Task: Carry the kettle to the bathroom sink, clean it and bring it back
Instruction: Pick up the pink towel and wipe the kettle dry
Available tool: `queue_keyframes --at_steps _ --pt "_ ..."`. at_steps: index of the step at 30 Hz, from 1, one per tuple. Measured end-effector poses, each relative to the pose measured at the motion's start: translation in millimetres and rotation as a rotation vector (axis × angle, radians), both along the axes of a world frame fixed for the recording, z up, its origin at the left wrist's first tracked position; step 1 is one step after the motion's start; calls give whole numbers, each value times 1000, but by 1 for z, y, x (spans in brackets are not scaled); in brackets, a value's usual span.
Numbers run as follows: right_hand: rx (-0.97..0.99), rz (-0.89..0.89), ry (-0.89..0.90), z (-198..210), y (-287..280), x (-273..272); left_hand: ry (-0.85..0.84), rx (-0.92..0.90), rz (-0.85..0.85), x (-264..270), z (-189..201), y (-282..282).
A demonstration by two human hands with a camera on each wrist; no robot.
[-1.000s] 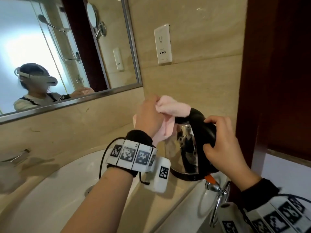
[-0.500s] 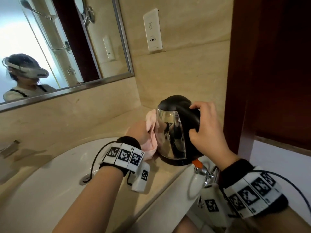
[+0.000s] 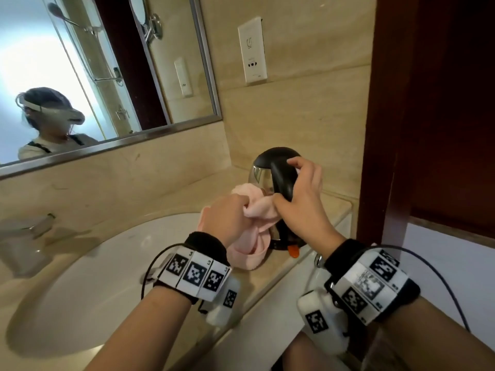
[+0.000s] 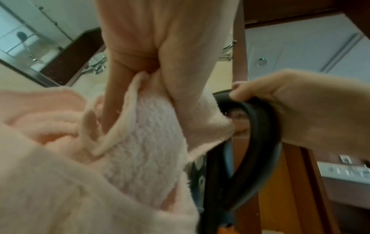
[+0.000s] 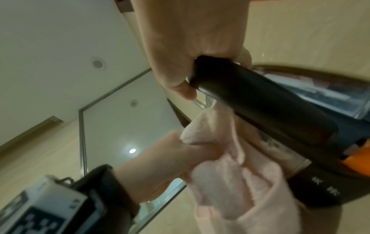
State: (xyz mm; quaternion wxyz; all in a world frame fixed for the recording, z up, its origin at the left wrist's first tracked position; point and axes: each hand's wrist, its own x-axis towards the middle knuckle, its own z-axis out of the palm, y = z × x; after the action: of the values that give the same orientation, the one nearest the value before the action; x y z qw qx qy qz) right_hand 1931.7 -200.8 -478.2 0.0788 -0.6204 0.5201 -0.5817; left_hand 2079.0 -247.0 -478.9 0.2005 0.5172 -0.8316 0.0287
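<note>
Leftmost, a chrome faucet [image 3: 32,226] stands blurred at the far edge of the white sink basin [image 3: 88,285], under the wall mirror [image 3: 88,76]. Right of the basin, the left hand [image 3: 227,218] bunches a pink towel [image 3: 250,236] in curled fingers and presses it against the lower side of the electric kettle [image 3: 276,167]; the left wrist view shows the fingers [image 4: 184,82] clamped round a fold of the towel [image 4: 140,142]. The kettle stands upright on the beige counter [image 3: 267,279], in the far right corner just beside the basin, its black lid closed and an orange switch [image 3: 293,251] showing at the near base. The right hand [image 3: 302,199] grips the black handle [image 5: 260,98], fingers wrapped round it. Above on the wall sits a white socket [image 3: 253,52], and a dark wooden door frame [image 3: 383,129] rises at the right.
</note>
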Motion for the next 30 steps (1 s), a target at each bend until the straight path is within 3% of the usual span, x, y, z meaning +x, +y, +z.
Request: queue_keyframes --at_steps 5,8,13,20,25,30 --pt "35 157 -108 -3 5 13 -237 -95 23 -1 -12 13" --pt "97 304 -234 -4 8 5 -237 -71 28 3 -14 11" --pt "125 316 -301 13 9 -10 106 -151 121 22 50 10" --pt "85 300 -6 66 -9 -9 654 -420 4 29 157 22" --pt "-62 477 -129 104 -29 -10 887 -115 -178 -21 168 20" --pt "-163 69 -157 94 -42 -40 925 120 -186 -60 147 10"
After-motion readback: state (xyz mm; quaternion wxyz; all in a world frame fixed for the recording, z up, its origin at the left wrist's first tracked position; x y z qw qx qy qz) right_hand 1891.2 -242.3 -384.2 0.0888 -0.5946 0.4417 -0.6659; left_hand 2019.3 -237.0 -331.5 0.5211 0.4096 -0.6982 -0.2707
